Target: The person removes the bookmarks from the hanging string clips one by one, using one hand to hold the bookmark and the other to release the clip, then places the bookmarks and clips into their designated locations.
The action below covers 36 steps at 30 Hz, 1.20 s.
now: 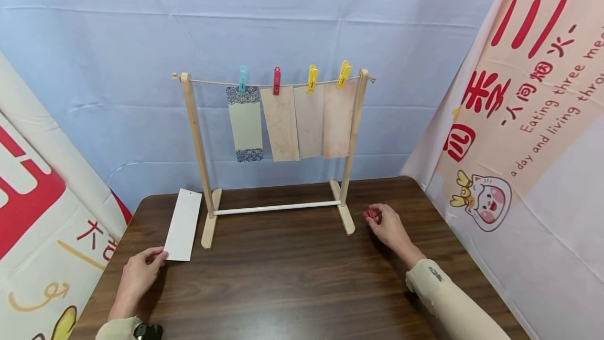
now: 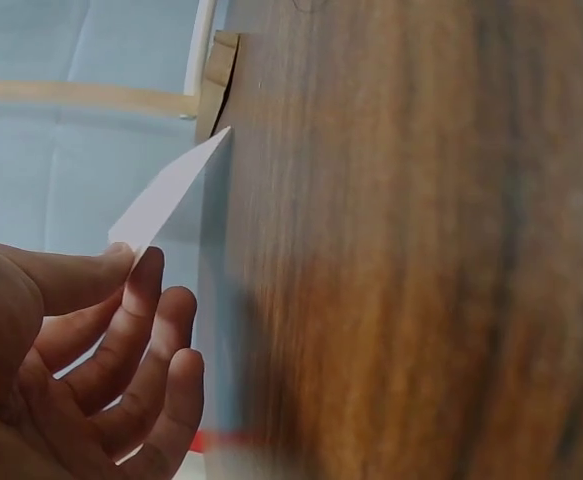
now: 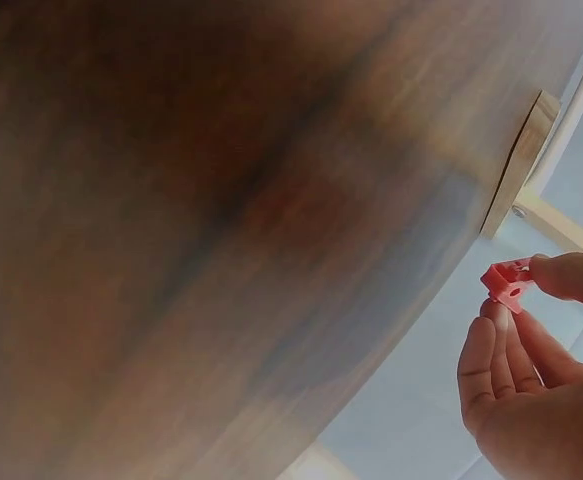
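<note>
My left hand (image 1: 140, 273) pinches the near corner of a white paper card (image 1: 183, 226) between thumb and fingers. In the left wrist view the card (image 2: 171, 190) slants up off the tabletop. At the right, my right hand (image 1: 390, 229) holds a red clothespin (image 1: 370, 215) between thumb and fingertips, beside the rack's right foot. The right wrist view shows the red clothespin (image 3: 508, 284) above the table. On the wooden rack's string hang a blue-patterned card (image 1: 245, 125) and three pale cards, clipped by a blue clothespin (image 1: 243, 78), a red one (image 1: 277, 80) and two yellow ones.
The wooden rack (image 1: 198, 146) stands at the back of the brown table (image 1: 283, 266), with a white bar (image 1: 278, 208) low between its feet. A light blue cloth (image 1: 283, 25) hangs behind. Printed banners (image 1: 533, 93) flank the table.
</note>
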{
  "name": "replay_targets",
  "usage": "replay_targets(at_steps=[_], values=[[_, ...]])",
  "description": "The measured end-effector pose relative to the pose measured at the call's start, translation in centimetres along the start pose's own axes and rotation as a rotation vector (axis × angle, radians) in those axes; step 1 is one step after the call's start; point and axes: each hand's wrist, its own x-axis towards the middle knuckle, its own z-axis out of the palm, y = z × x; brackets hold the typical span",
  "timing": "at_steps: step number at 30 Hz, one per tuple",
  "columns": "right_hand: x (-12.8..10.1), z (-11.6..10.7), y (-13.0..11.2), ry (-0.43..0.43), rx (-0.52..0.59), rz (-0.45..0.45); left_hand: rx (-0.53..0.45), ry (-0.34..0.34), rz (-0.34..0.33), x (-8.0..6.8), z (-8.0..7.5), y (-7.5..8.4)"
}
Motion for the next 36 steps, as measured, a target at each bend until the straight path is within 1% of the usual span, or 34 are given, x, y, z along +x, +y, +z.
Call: replay_targets(at_steps=[6, 11, 17, 24, 29, 36], values=[[-0.11, 0.08, 0.1, 0.011, -0.007, 0.001, 0.006, -0.001, -0.002, 0.15, 0.14, 0.16], [-0.03, 0.26, 0.21, 0.004, -0.019, 0.01, 0.034, 0.008, -0.013, 0.16, 0.04, 0.22], [0.06, 0.33, 0.26, -0.018, -0.034, 0.032, 0.069, -0.013, -0.03, 0.18, -0.14, 0.35], [0.1, 0.33, 0.24, -0.055, -0.048, 0.06, 0.071, -0.058, -0.082, 0.25, -0.3, 0.55], [0.36, 0.49, 0.3, -0.063, -0.072, 0.056, 0.063, -0.061, -0.117, 0.3, -0.28, 0.66], [0.38, 0.63, 0.1, -0.092, -0.091, 0.085, 0.081, -0.073, -0.131, 0.3, -0.15, 0.89]])
